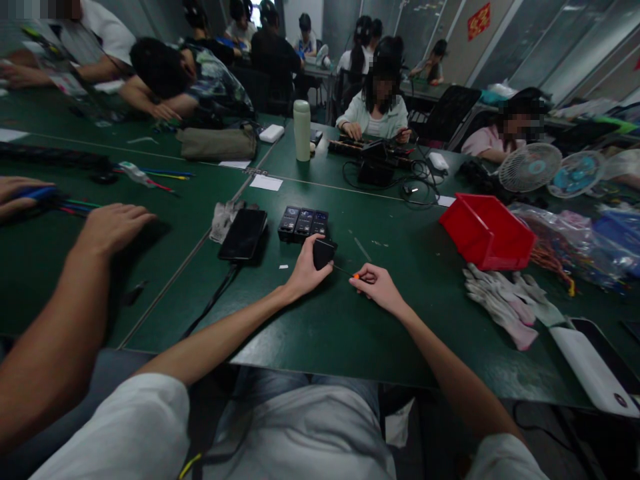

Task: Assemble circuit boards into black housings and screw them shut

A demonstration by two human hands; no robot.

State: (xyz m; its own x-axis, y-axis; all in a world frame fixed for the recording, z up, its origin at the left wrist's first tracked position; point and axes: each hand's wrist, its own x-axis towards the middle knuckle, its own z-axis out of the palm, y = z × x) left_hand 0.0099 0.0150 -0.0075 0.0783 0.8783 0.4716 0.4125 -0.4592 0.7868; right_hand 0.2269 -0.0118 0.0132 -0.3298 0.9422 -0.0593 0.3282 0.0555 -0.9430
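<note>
My left hand [306, 270] is closed around a small black box-shaped part [323, 253] resting on the green table [350, 320]. My right hand [376, 285] pinches a thin tool with an orange handle [356, 275], its fine tip pointing toward the black part. Just beyond the held part lies a row of three small black modules [303, 223]. A black phone [243, 234] with a cable lies to their left, beside a crumpled grey glove [223, 219].
A red bin [486, 230] stands at the right, with white gloves [507, 303] in front of it and a white device [595, 373] at the table edge. A co-worker's arm and hand [113, 227] rest on the left. Several people sit at the far tables, near a pale bottle [301, 130] and small fans [530, 167].
</note>
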